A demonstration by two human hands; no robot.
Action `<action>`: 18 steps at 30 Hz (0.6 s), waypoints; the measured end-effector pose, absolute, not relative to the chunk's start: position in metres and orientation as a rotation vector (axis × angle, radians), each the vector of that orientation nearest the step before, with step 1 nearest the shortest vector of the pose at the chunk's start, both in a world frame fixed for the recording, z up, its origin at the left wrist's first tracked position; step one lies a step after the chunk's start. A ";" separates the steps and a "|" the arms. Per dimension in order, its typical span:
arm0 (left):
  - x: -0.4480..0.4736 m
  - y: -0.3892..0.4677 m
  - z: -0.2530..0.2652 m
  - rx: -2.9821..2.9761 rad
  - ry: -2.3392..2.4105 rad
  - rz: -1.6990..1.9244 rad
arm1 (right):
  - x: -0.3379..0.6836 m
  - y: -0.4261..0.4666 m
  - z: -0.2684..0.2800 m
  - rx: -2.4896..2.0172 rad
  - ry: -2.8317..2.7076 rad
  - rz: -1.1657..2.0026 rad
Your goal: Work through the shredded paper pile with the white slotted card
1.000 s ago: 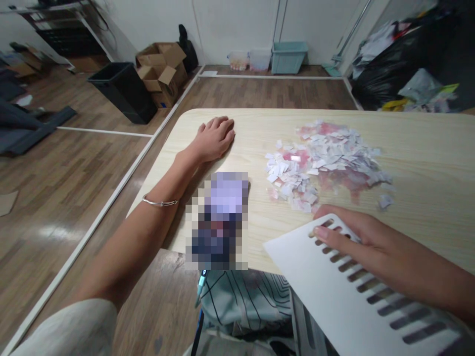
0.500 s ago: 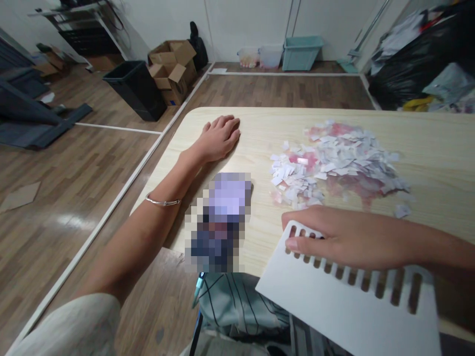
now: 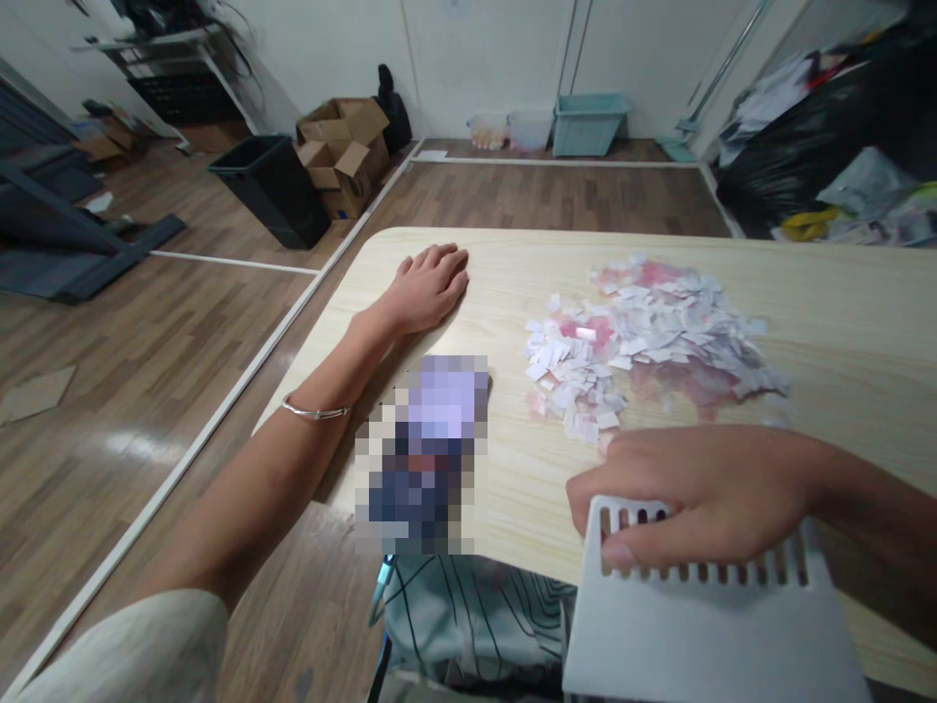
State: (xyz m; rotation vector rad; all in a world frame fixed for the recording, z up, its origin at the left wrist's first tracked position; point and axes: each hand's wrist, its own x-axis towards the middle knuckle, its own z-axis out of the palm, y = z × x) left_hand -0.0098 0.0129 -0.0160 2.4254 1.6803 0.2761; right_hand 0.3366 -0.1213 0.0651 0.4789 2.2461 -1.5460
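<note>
My left hand (image 3: 427, 290) lies palm down on the far left part of the pale wooden table (image 3: 505, 264), its fingers stretched out and holding nothing. At the near edge, my right hand (image 3: 695, 488) grips a white slotted board (image 3: 717, 640) by its upper edge, where a row of long slots runs. The thumb lies across the slots on the near side; the other fingers are partly hidden behind the board. Just beyond the right hand, a loose pile of small white paper pieces (image 3: 673, 327) is spread over the tabletop, with reddish, see-through bits among them.
A blurred-out phone-like object (image 3: 439, 420) lies between my arms, with a light blue cable plug (image 3: 382, 576) below it. A patterned cloth (image 3: 468, 615) hangs under the near edge. Beyond stand a black bin (image 3: 274, 195), cardboard boxes (image 3: 341, 156) and a teal tub (image 3: 590, 127).
My right hand has swung the slotted board to the right and downward, so its slotted edge now runs more level. The left hand stays in place. The view has shifted slightly.
</note>
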 end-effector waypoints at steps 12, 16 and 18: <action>-0.011 0.012 -0.016 2.437 1.656 0.305 | 0.360 -0.114 0.030 0.384 1.910 -2.247; -0.011 0.012 -0.018 2.440 1.651 0.366 | 0.363 -0.107 0.042 0.489 1.930 -2.183; -0.011 0.012 -0.020 2.442 1.639 0.388 | 0.365 -0.105 0.042 0.463 1.929 -2.240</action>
